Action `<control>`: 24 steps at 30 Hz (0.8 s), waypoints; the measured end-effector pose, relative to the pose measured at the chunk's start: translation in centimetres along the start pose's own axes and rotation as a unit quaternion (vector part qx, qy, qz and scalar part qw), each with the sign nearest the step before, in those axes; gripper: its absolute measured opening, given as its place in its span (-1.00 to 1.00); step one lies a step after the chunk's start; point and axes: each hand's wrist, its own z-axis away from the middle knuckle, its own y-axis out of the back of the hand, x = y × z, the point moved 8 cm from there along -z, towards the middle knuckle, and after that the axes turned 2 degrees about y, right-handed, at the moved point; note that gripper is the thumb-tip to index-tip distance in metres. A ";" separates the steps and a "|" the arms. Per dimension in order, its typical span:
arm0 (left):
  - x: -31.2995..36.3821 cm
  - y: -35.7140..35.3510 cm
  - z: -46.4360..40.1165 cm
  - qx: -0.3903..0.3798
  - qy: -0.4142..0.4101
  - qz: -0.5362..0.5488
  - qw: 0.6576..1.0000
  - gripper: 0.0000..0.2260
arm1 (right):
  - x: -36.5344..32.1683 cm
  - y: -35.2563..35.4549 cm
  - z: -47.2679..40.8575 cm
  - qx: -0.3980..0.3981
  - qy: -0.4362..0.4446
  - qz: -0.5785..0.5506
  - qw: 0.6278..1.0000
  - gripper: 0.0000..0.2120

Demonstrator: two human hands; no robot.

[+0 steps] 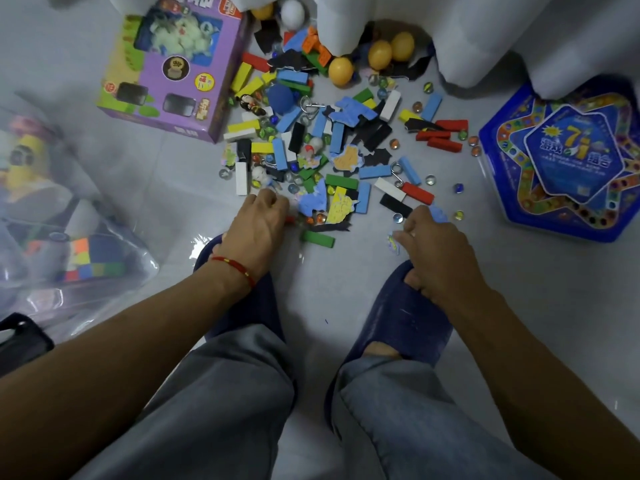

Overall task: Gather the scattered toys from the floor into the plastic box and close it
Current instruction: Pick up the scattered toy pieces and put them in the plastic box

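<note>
1. Plastic box (62,244) sits near, at left; toys (329,150) lie scattered ahead.
2. Left hand (254,225) curls over small pieces; right hand (433,244) pinches a blue piece (438,213).
3. Scoop handfuls, not single marbles; carry low to avoid spills.

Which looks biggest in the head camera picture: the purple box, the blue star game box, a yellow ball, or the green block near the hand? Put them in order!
1. purple box
2. blue star game box, nearly alike, partly hidden by the curtain
3. green block and yellow ball: too close to rank
</note>
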 end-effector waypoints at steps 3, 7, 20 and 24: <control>-1.3 0.6 0.3 0.016 0.068 0.113 0.991 -0.93 | -0.8 -0.8 -0.7 -0.044 -0.012 0.103 0.994 -0.43; -3.2 1.2 2.1 0.021 0.298 0.381 0.875 -0.87 | -1.5 -0.2 -1.2 -0.031 -0.065 0.081 0.994 -0.58; 4.6 -1.2 3.4 -0.246 0.302 0.838 0.383 -0.84 | -1.8 -0.1 1.5 -0.155 0.030 -0.758 0.632 -0.78; 5.0 -1.8 2.9 -0.252 0.319 0.816 0.411 -0.78 | -0.4 0.8 -0.5 0.021 -0.028 -0.602 0.797 -0.58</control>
